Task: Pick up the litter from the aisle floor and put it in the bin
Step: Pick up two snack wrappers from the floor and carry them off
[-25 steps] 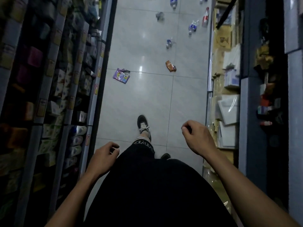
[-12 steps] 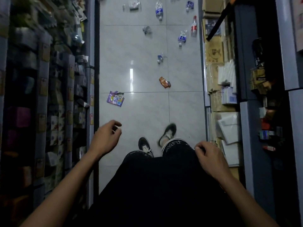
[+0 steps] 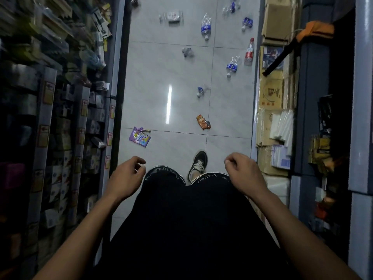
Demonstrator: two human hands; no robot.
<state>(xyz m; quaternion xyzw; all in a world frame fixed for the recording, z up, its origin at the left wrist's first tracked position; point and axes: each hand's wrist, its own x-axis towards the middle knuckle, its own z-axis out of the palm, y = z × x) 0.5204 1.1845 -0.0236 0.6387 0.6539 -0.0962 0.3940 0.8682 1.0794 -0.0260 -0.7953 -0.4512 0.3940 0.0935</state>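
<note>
On the pale tiled aisle floor [image 3: 153, 81], litter is lying nearer than a moment ago: purple wrapper [image 3: 139, 137] by the left shelving [image 3: 60, 118], orange wrapper [image 3: 203, 122] mid-aisle, crushed bottles [image 3: 205, 26] beyond. Right shoe [image 3: 198, 164] is now stepping ahead. Left hand [image 3: 126, 179] and right hand [image 3: 245, 174] are hanging level above the black shorts [image 3: 181, 229], fingers loosely curled, holding nothing. Cartons [image 3: 270, 93] are lining the right side.

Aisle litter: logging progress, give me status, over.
Left hand and right hand empty, loosely curled. Purple wrapper and orange wrapper nearest, on floor; bottles beyond. No bin in view. Path unobstructed.
</note>
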